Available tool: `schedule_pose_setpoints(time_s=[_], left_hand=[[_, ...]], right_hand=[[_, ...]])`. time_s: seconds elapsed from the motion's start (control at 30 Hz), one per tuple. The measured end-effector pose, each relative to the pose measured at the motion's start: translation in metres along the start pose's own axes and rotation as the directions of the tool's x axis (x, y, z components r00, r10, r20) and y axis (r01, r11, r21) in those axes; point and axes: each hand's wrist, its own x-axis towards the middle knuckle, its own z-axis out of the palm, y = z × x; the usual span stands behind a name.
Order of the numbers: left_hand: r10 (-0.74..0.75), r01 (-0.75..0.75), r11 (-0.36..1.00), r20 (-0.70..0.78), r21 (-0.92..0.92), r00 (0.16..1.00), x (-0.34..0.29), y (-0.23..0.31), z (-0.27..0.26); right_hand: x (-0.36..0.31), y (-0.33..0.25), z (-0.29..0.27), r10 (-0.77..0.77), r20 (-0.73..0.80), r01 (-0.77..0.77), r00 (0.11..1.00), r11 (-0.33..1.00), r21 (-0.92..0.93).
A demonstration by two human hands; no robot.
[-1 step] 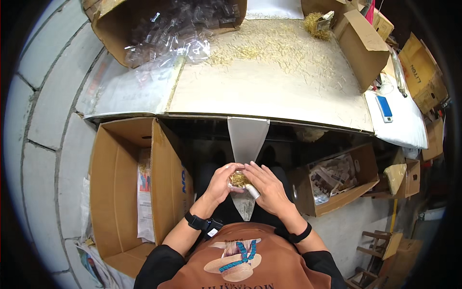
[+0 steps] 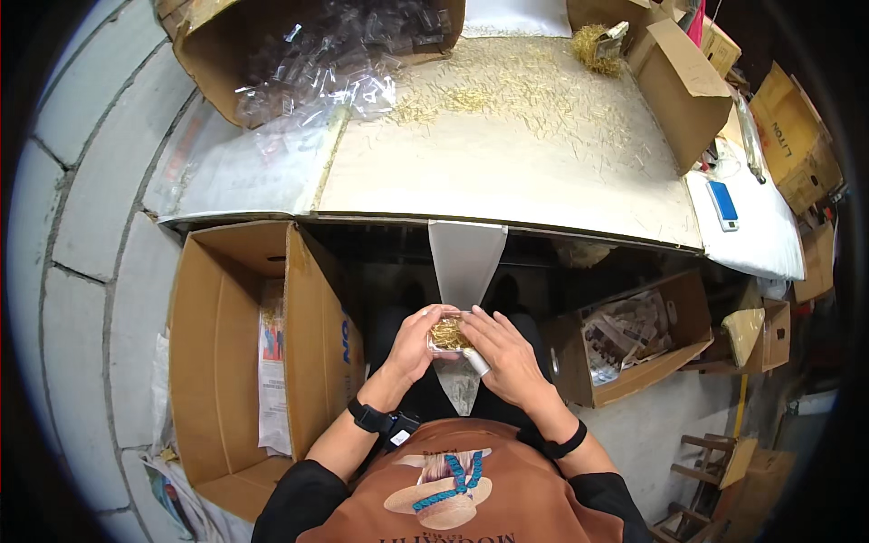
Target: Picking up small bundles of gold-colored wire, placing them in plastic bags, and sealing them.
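A small clear plastic box [image 2: 449, 336] filled with thin gold-coloured metal pieces sits between my hands above my lap. My left hand [image 2: 416, 342] is wrapped around its left side. The fingers of my right hand [image 2: 502, 353] lie close together along its right side and upper edge, pressing against it. White tape covers the right thumb. Whether a lid covers the box cannot be made out. Below and beyond my hands stands a pale grey metal chute [image 2: 467, 258], running down from the table edge.
Loose gold pieces lie scattered over the white table [image 2: 507, 181]. Clear plastic boxes [image 2: 335, 72] spill from a carton at its far left. A blue-screened device [image 2: 722, 203] lies at right. Open cartons flank me, one at left [image 2: 231, 362], another at right [image 2: 647, 339].
My right fingers have shifted very slightly to the right on the plastic box, so a little more of the gold pieces shows. Little else differs.
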Motion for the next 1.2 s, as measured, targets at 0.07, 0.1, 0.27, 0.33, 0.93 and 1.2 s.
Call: schedule_pose_setpoints(time_s=[0.07,0.1,0.27,0.33,0.93,1.2], left_hand=[[0.07,-0.071,0.997,-0.054,-0.022,0.996,0.0,0.001,0.002],[0.079,-0.08,0.996,-0.036,-0.029,0.996,-0.001,0.003,0.003],[0.061,-0.059,0.998,-0.065,0.031,0.996,-0.001,0.002,0.01],[0.042,-0.038,0.997,-0.068,0.063,0.997,-0.002,0.0,0.014],[0.043,-0.04,0.994,0.026,-0.098,0.999,-0.005,-0.003,0.007],[0.137,-0.137,0.988,-0.013,-0.068,0.991,-0.005,0.001,0.008]], right_hand=[[-0.005,-0.002,0.004,-0.017,-0.025,0.017,1.0,1.0,0.001],[-0.006,-0.001,0.005,-0.029,-0.05,0.029,0.998,1.0,0.002],[0.006,-0.009,-0.002,-0.007,-0.13,0.02,0.991,0.995,0.099],[0.013,-0.009,-0.001,-0.006,-0.136,0.019,0.991,0.995,0.098],[0.024,-0.004,0.001,0.033,-0.199,0.019,0.98,0.967,0.253],[0.017,-0.004,0.014,-0.086,-0.133,0.112,0.987,0.974,0.199]])
